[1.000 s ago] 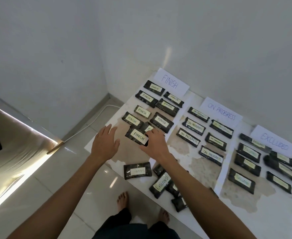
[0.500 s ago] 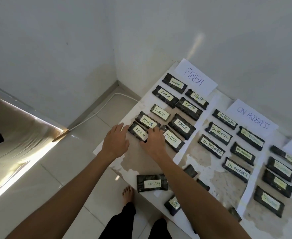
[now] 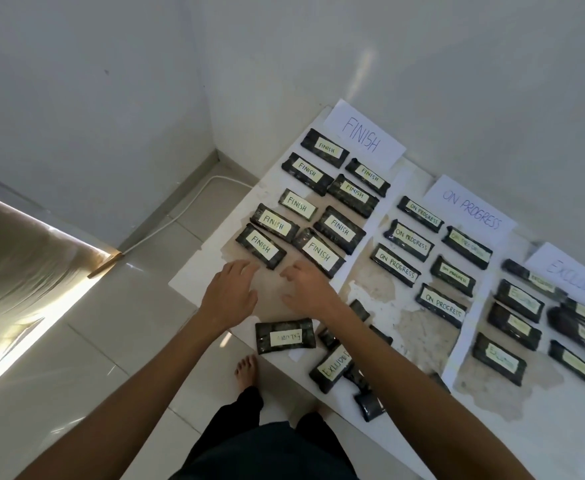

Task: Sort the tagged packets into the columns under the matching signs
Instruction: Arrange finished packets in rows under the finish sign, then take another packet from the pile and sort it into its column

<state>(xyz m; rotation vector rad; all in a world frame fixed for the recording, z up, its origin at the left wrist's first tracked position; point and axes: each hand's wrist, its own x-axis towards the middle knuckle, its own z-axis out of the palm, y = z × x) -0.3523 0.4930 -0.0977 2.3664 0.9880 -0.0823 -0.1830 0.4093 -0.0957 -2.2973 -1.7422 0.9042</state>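
Observation:
Dark packets with pale tags lie in columns on the white table (image 3: 533, 441). Under the FINISH sign (image 3: 362, 135) are several FINISH packets; the nearest two are at the front left (image 3: 260, 246) and front right (image 3: 318, 254) of that column. My left hand (image 3: 230, 292) and right hand (image 3: 306, 287) hover just short of them with loose fingers, holding nothing. Several packets lie under the ON PROGRESS sign (image 3: 471, 211) and under the EXCLUDED sign (image 3: 573, 277). Unsorted packets lie near the front edge: one tagged upside down (image 3: 285, 336), one reading EXCLUDED (image 3: 332, 367), others partly hidden by my right forearm.
The table stands against a white wall in a corner. A white cable (image 3: 180, 211) runs along the tiled floor to the left. My bare feet (image 3: 246, 370) stand at the table's front edge. A bright strip of light falls on the floor at left.
Both hands have let go of the front-left FINISH packet and drawn back toward me; it now lies in the column. The camera has shifted, so the table sits lower right.

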